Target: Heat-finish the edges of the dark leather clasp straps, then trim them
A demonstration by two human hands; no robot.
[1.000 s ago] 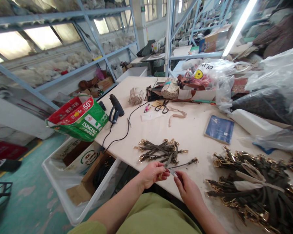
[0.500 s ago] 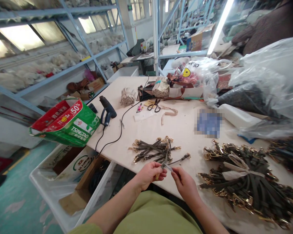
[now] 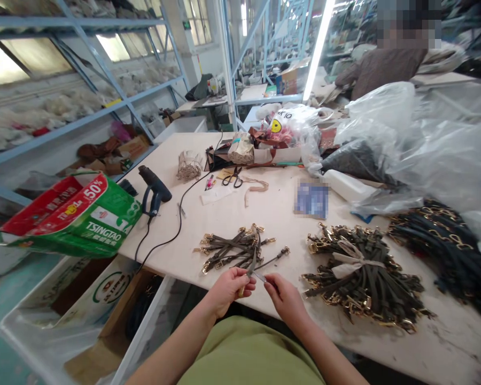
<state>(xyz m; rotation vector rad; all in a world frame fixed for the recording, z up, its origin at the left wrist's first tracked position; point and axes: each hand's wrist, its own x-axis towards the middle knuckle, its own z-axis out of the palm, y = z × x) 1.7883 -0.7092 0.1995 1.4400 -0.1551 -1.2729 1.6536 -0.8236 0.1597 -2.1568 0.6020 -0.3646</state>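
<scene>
My left hand (image 3: 233,290) is closed on a dark olive strap (image 3: 253,261) with gold metal fittings, at the table's near edge. My right hand (image 3: 284,300) pinches a thin, silvery blade-like tool (image 3: 260,276), whose tip meets the strap by my left fingers. Its exact kind is too small to make out. Just beyond my hands lies a loose pile of similar straps (image 3: 228,247) with gold buckles and clasps. One strap reaches out to the right of that pile. A large bundle of olive straps (image 3: 369,286), tied with a pale band, rests to the right of my right hand.
A heat gun (image 3: 155,190) with a black cord stands on the left of the table, beside a green and red carton (image 3: 100,224). Scissors (image 3: 233,178) lie farther back. Dark straps (image 3: 444,240) and plastic bags (image 3: 433,149) fill the right. A person (image 3: 385,64) is behind.
The view has swung to the right, so the table and its things appear farther left and more of the dark straps and the person shows. My hands keep nearly the same hold.
</scene>
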